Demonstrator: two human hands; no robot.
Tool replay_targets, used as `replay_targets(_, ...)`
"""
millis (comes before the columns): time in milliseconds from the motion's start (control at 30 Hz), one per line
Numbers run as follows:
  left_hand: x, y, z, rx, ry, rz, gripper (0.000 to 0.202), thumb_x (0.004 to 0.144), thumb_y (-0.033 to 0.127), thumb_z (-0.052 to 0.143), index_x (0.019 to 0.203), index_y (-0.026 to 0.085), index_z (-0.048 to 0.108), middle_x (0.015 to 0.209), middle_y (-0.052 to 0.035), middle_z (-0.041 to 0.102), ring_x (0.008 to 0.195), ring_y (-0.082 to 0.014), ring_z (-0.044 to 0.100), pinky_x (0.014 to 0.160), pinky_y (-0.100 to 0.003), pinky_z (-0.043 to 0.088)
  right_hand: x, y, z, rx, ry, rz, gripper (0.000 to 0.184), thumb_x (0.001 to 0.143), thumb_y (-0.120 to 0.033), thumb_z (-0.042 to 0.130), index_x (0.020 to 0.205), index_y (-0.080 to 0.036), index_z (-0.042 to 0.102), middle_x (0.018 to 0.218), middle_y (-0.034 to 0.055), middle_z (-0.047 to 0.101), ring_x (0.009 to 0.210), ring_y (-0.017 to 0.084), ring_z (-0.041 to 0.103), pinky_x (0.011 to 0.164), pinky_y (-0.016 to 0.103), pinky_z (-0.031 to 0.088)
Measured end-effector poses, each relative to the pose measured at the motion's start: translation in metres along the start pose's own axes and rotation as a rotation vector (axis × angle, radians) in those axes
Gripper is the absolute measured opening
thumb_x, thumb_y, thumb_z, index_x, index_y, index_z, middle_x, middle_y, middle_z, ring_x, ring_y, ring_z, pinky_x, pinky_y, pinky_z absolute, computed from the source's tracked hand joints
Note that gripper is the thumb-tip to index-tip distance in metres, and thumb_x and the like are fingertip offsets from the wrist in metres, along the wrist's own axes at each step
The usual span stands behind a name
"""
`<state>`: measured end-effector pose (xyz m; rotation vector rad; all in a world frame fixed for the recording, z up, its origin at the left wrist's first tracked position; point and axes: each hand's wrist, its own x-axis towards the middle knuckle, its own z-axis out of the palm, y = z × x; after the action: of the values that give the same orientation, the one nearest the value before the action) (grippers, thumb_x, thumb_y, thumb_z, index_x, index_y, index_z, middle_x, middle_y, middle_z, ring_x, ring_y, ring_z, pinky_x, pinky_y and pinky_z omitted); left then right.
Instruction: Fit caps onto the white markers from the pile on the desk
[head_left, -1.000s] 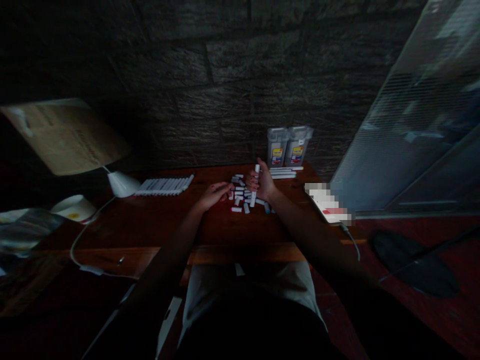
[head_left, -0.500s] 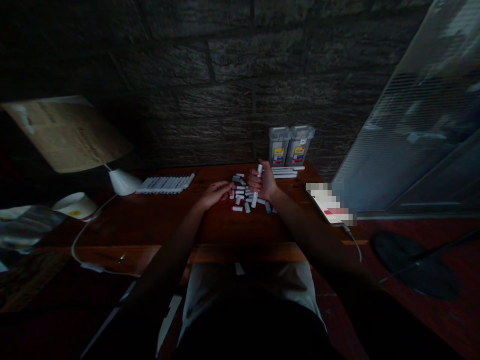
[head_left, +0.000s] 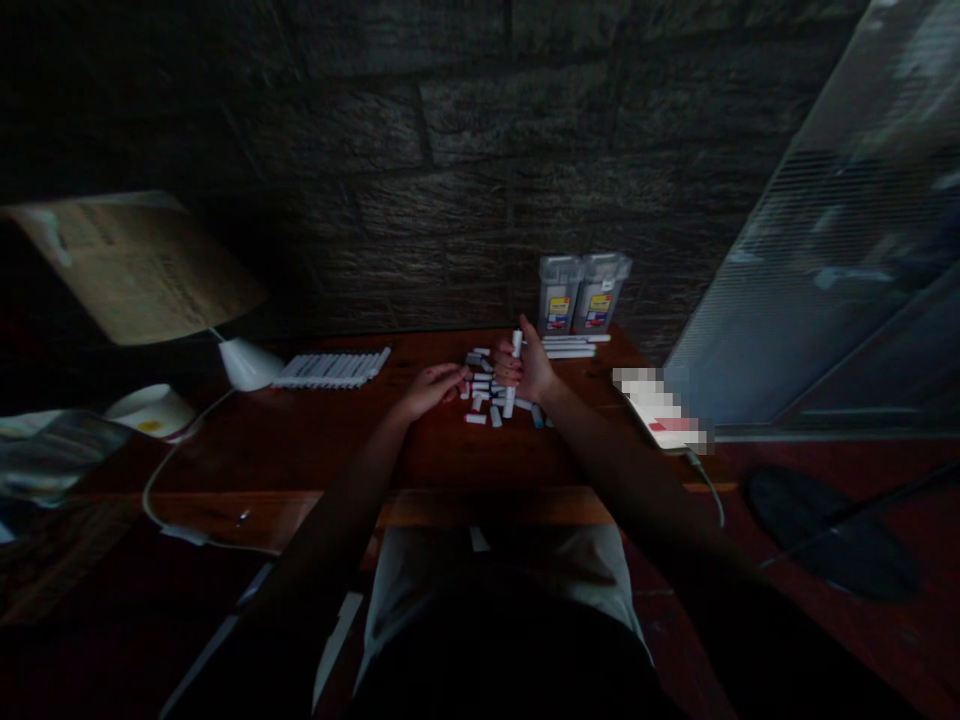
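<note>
My right hand is wrapped round a white marker, which stands nearly upright in the fist, its ends showing above and below the fingers. Under and beside it lies a loose pile of short marker caps, white with coloured ends. At the pile's left edge, my left hand has its fingers drawn together in a pinch; whatever may be between the fingertips is too small and dark to name. Behind my right hand, several white markers lie flat on the wooden table.
A row of white markers lies to the left. Two clear plastic cases stand against the brick wall. A lamp, a paper cup and a cable occupy the left side. A lit phone-like device sits at the right edge.
My right hand and its marker have shifted very slightly, and the thumb stands a little higher. My left hand stays at the edge of the caps.
</note>
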<state>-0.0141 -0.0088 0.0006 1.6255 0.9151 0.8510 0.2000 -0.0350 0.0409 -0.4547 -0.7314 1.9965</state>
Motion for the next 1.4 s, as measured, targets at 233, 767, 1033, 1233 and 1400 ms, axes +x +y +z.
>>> replay_targets(233,0.002,-0.006,-0.002,-0.004,-0.007,0.002,0.049,0.079,0.059,0.074,0.097,0.013,0.069,0.071,-0.0019,0.067,0.050,-0.0076,0.048,0.048,-0.021,0.033,0.002,0.000,0.002,-0.039,-0.011,0.052,0.063,0.098,-0.074,0.022,0.060,-0.024,0.026,0.041,-0.0098,0.019,0.036,0.007,0.007,0.031,0.021,0.010)
replay_targets(767,0.000,-0.003,-0.002,0.023,-0.027,0.035,0.053,0.077,0.065,0.074,0.089,0.014,0.068,0.071,-0.0023,0.066,0.051,-0.0080,0.049,0.049,-0.021,0.034,0.007,0.009,0.005,-0.426,-0.026,-0.164,0.060,0.096,-0.070,0.030,0.059,-0.024,0.037,0.040,-0.0096,0.021,0.033,0.007,0.013,0.033,0.021,0.013)
replay_targets(1033,-0.001,0.000,-0.001,0.062,-0.039,0.046,0.050,0.079,0.065,0.070,0.081,0.015,0.065,0.071,-0.0028,0.065,0.051,-0.0081,0.047,0.050,-0.023,0.033,0.005,0.015,-0.002,-0.623,-0.125,-0.196,0.067,0.092,-0.077,0.035,0.057,-0.021,0.048,0.038,-0.0078,0.028,0.033,0.007,0.020,0.034,0.021,0.019)
replay_targets(1233,-0.001,0.002,0.000,0.074,-0.025,0.040,0.057,0.074,0.071,0.071,0.079,0.015,0.064,0.070,-0.0023,0.066,0.051,-0.0078,0.047,0.049,-0.022,0.033,0.006,0.015,0.000,-0.625,-0.151,-0.111,0.071,0.090,-0.083,0.032,0.054,-0.023,0.039,0.039,-0.0086,0.024,0.034,0.006,0.019,0.035,0.021,0.018)
replay_targets(1400,-0.001,0.002,0.001,0.058,-0.016,0.036,0.059,0.071,0.073,0.072,0.078,0.016,0.064,0.070,-0.0020,0.066,0.051,-0.0076,0.047,0.049,-0.022,0.032,0.007,0.015,0.002,-0.611,-0.146,-0.089,0.071,0.091,-0.084,0.028,0.054,-0.023,0.034,0.041,-0.0091,0.020,0.035,0.007,0.016,0.035,0.021,0.016)
